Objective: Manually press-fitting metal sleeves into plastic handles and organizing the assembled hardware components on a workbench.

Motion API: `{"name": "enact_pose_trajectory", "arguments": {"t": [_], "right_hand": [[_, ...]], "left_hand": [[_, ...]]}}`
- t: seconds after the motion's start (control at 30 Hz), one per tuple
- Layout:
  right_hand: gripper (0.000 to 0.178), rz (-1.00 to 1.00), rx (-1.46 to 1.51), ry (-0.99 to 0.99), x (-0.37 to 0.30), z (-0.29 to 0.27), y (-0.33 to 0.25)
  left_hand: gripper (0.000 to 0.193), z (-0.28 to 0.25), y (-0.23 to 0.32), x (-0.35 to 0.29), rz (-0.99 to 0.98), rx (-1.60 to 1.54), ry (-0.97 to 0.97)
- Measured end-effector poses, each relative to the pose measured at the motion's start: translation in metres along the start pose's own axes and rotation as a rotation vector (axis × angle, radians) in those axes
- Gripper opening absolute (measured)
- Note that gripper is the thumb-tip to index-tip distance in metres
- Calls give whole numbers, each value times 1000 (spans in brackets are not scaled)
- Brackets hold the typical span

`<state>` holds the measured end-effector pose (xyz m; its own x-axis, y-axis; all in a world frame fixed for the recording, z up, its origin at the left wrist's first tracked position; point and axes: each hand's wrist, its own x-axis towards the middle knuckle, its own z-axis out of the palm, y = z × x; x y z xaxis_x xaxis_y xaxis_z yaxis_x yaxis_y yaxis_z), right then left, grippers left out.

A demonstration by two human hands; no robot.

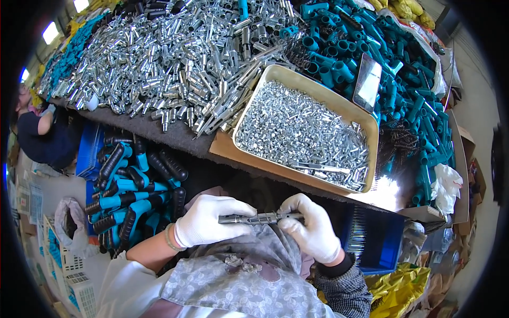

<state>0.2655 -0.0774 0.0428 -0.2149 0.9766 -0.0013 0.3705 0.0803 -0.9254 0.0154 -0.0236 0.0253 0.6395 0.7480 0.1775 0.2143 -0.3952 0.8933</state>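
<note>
A slim metal rod-shaped part (265,218) with a slotted, stepped middle lies level across my lap, held at both ends. My left hand (214,220), in a white glove, is closed round its left end. On its right end, my right hand (313,227), also gloved in white, grips with thumb and fingers. My fingers cover both ends of the part. Just beyond my hands, a cream tray (253,106) full of tiny metal pieces stands at the table's near edge.
A heap of silvery metal parts (159,63) covers the table's left and middle. Teal plastic housings (339,58) pile at right, with a phone (367,83) beside the tray. Black-and-teal handles (132,191) fill the lower left. A blue bin (387,238) stands at right. Another person (42,132) sits far left.
</note>
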Motion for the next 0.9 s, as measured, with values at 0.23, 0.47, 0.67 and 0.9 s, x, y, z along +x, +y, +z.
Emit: {"name": "enact_pose_trajectory", "arguments": {"t": [0.23, 0.47, 0.67, 0.9], "right_hand": [[24, -322, -248, 53, 1, 12, 16], [33, -192, 291, 267, -2, 15, 8], [32, -269, 91, 263, -12, 29, 25], [37, 20, 366, 137, -23, 27, 22]], "left_hand": [[29, 1, -8, -1, 71, 13, -42], [33, 4, -1, -2, -36, -39, 112], [30, 5, 3, 3, 59, 67, 153], [27, 8, 6, 8, 146, 273, 156]]}}
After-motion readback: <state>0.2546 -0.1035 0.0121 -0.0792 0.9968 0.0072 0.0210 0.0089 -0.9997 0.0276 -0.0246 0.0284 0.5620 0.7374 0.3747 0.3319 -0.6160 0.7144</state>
